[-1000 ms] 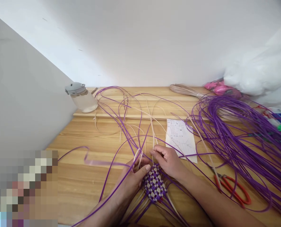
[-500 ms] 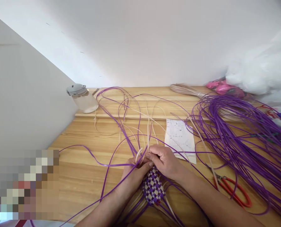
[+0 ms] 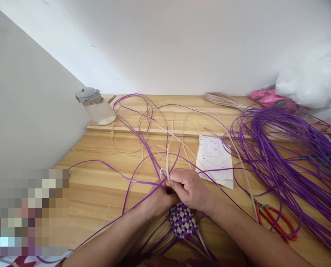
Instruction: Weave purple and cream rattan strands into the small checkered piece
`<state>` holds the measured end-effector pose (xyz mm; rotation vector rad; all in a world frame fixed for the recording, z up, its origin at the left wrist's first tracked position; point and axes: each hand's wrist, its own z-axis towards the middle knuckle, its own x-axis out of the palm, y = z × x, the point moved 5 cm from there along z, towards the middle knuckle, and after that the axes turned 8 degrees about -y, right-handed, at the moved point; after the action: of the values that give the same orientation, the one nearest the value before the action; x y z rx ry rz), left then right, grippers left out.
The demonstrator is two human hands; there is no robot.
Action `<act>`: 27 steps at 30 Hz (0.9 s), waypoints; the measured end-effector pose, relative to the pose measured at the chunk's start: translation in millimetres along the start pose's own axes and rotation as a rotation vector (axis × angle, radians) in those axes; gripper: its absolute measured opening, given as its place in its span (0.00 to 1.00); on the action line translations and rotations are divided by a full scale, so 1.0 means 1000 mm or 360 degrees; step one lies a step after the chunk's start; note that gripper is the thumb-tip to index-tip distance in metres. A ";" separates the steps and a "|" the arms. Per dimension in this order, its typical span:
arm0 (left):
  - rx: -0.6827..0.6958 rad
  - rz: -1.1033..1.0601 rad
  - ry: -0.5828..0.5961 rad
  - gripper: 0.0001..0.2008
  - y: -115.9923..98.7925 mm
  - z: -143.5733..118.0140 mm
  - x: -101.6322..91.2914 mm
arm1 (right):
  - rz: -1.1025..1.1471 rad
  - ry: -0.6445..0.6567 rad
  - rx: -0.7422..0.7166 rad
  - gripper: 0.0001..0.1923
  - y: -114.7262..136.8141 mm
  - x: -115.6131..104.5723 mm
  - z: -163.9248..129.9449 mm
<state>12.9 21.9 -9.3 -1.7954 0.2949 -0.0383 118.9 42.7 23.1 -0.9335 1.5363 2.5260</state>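
At the far edge of the woven piece (image 3: 183, 222), over the bench (image 3: 90, 196), the right hand (image 3: 189, 188) pinches a beige strand (image 3: 167, 159); finger closure of the left hand (image 3: 162, 199) cannot be told. Interlacing appears in hand; the next move likely calls for even tension.
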 end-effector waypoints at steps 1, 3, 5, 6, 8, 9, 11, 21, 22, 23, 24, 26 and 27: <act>0.0011 -0.0072 0.0060 0.08 0.002 0.000 0.002 | 0.0026 0.0036 0.0056 0.16 -0.002 -0.004 0.001; -0.0021 -0.0176 0.0225 0.12 0.008 0.001 0.007 | 0.0062 0.0030 0.0154 0.16 -0.005 -0.015 0.002; -0.0055 -0.0187 0.0276 0.18 0.013 0.003 0.009 | 0.0051 -0.0050 0.0205 0.16 -0.008 -0.025 0.001; -0.0060 -0.0171 0.0258 0.19 0.014 0.004 0.009 | 0.0029 -0.0072 0.0211 0.16 -0.010 -0.026 0.000; -0.0055 -0.0122 0.0228 0.16 0.012 0.003 0.010 | -0.0016 -0.0054 0.0167 0.15 -0.010 -0.023 -0.003; -0.0048 -0.0079 0.0227 0.14 0.010 0.002 0.011 | -0.0033 -0.0030 0.0127 0.14 -0.009 -0.018 -0.004; -0.0001 0.0027 0.0212 0.09 0.005 -0.001 0.015 | -0.0041 0.0014 0.0030 0.13 -0.006 -0.009 -0.005; -0.0055 -0.0157 -0.0066 0.11 0.015 0.012 0.005 | -0.0614 -0.0338 0.0014 0.10 0.016 -0.051 -0.008; -0.0069 -0.0225 -0.0091 0.11 0.016 0.014 0.001 | -0.0684 -0.0342 -0.0002 0.11 0.024 -0.055 -0.017; -0.0077 -0.0284 -0.0118 0.11 0.017 0.017 -0.003 | -0.0701 -0.0299 0.0006 0.10 0.032 -0.057 -0.028; -0.0076 -0.0329 -0.0144 0.12 0.016 0.019 -0.006 | -0.0673 -0.0210 0.0038 0.09 0.038 -0.055 -0.039; -0.0047 -0.0315 -0.0168 0.14 0.013 0.025 -0.012 | -0.0561 0.0032 0.0141 0.07 0.044 -0.044 -0.062; -0.0029 -0.0270 -0.0183 0.15 0.010 0.028 -0.015 | -0.0516 0.0147 0.0179 0.08 0.044 -0.037 -0.073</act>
<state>2.0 49.5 -23.6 -1.8294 0.0602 -0.0523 168.6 -29.6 53.2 -1.1881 1.3984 2.1797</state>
